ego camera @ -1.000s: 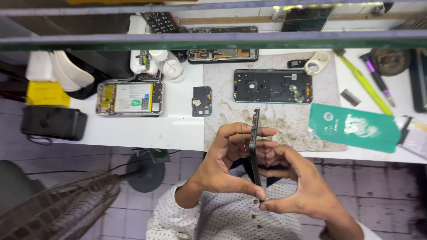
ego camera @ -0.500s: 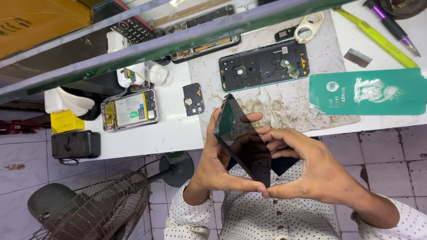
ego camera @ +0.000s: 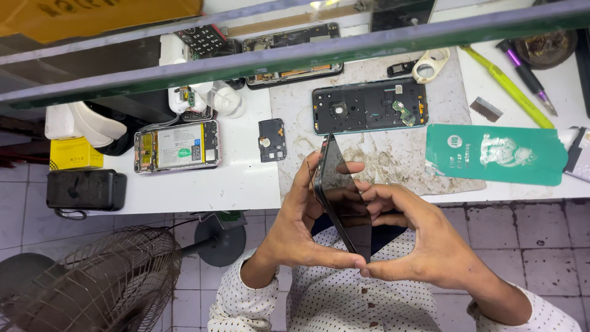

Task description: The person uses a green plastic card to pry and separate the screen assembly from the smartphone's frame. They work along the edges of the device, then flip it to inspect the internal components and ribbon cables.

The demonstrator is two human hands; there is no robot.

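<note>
The phone (ego camera: 340, 197) is being held tilted on edge above the near rim of the bench (ego camera: 233, 184), its dark glass face reflecting the fingers. The left hand (ego camera: 294, 227) is closing on the phone's left edge and lower end, thumb along the bottom. The right hand (ego camera: 415, 240) is gripping the right side, fingers curling over the glass and thumb meeting the left thumb at the lower corner. Both hands are holding the phone over open floor (ego camera: 522, 227), not over the mat (ego camera: 369, 154), so a slip would probably be dropping it onto tile; uneven thumb pressure at 1 corner could be flexing or cracking the glass. Ahead, an opened phone frame (ego camera: 369, 106), a small board (ego camera: 271, 139) and a green film (ego camera: 498, 154) are lying on the bench, well apart from the hands. A fan (ego camera: 117, 283) is standing at lower left, near the left elbow, limiting room there.
</note>
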